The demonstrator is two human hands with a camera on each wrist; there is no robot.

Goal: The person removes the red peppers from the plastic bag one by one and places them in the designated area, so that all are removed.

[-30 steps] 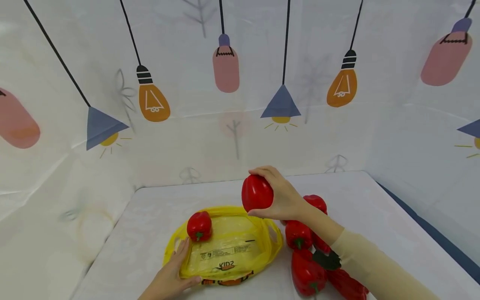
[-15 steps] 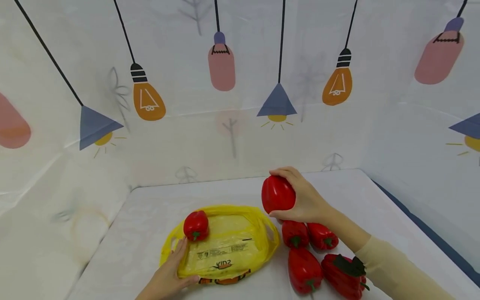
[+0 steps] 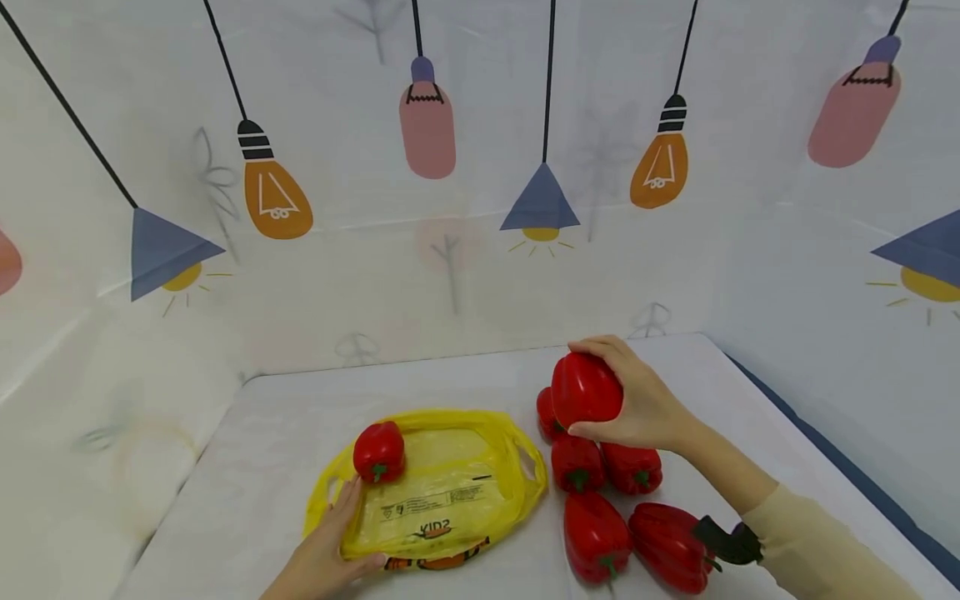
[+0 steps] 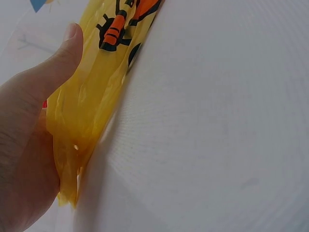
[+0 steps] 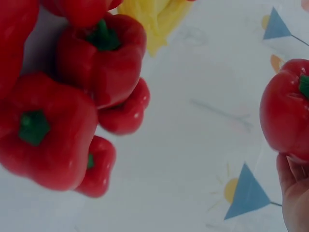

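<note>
My right hand [image 3: 637, 400] grips a large red bell pepper [image 3: 587, 388] between thumb and fingers, raised at the back of the pepper group. In the right wrist view this bell pepper [image 5: 285, 108] shows at the right edge, fingers beneath it. A yellow plastic bag [image 3: 427, 467] lies flattened on the table, with one smaller red bell pepper [image 3: 378, 452] on its left part. My left hand [image 3: 318, 542] rests at the bag's front left corner, fingers straight along its side and thumb along its front edge. In the left wrist view, the yellow bag [image 4: 89, 87] hides the fingertips.
Several red bell peppers [image 3: 597, 537] with green stems lie grouped right of the bag, some touching. A small one [image 3: 547, 415] is partly hidden behind the held pepper. The white table [image 3: 300, 408] meets a wall sheet [image 3: 480, 283] printed with lamps.
My right hand has carried the bell pepper rightward from above the bag's right end to the pepper group. My left hand stays at the bag. The head view has turned slightly right.
</note>
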